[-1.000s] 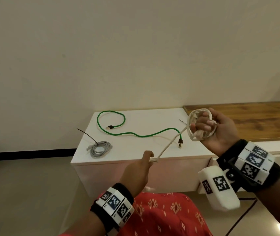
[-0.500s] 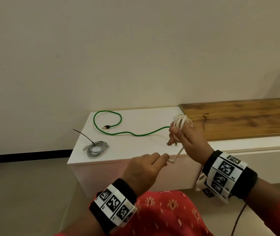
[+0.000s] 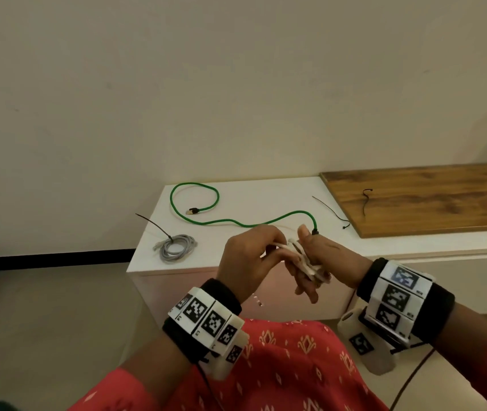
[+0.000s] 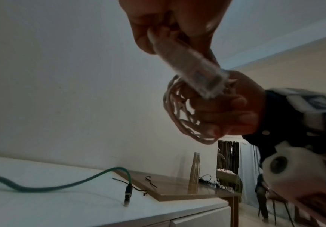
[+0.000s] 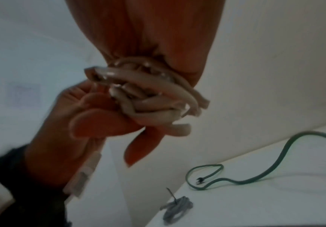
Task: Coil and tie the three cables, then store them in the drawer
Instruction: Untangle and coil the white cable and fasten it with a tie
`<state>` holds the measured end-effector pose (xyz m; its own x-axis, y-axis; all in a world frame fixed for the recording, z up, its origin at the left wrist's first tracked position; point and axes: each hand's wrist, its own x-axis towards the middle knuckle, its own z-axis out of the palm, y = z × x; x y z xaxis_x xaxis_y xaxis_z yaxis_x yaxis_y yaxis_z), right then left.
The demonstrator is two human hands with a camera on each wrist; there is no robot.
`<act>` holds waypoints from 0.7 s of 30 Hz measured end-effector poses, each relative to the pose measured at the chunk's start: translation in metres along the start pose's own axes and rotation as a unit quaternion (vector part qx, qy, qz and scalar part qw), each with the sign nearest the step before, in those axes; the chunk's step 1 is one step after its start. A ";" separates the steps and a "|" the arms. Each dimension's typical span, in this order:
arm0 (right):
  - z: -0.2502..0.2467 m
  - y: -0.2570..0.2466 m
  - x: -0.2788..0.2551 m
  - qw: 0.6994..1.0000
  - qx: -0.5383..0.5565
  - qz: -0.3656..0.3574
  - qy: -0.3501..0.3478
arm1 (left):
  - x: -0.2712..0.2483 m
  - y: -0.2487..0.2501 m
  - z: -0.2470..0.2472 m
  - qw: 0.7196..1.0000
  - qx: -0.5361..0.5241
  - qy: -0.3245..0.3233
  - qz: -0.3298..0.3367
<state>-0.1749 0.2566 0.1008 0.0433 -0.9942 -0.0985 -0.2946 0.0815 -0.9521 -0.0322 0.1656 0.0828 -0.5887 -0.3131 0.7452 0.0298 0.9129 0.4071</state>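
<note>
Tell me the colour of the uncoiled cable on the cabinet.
Green cable, clearest in the head view.

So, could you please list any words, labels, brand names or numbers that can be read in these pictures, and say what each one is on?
No readable words, brands or numbers.
Left wristband: black-and-white square code markers only; tiny characters at the tile edges are too small to read.
Right wristband: the same kind of markers, with tiny marks too small to read.
White cable, green cable, grey coil: no print visible.
</note>
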 end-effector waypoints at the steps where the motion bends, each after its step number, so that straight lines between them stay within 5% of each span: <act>1: 0.000 -0.002 -0.001 0.999 0.031 0.001 -0.025 | 0.002 -0.001 0.000 0.999 -0.031 0.003 -0.012; 5: -0.004 -0.010 -0.005 0.990 0.102 0.014 -0.094 | 0.004 0.002 0.003 0.993 -0.113 0.000 -0.042; 9: -0.005 -0.011 -0.007 0.976 0.177 0.029 -0.121 | 0.003 0.004 0.006 0.959 -0.237 -0.045 -0.151; 13: -0.004 -0.009 -0.008 0.954 0.251 0.037 -0.159 | 0.000 0.008 0.011 0.949 -0.260 -0.071 -0.161; 21: 0.008 -0.018 -0.006 0.945 0.317 0.054 -0.063 | -0.001 0.023 0.030 0.933 -0.243 0.091 -0.251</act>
<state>-0.1627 0.2618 0.1162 0.1713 -0.9645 -0.2008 0.3264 0.2479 -0.9122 -0.0551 0.1950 0.0752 -0.4811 -0.7485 0.4564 0.1760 0.4275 0.8867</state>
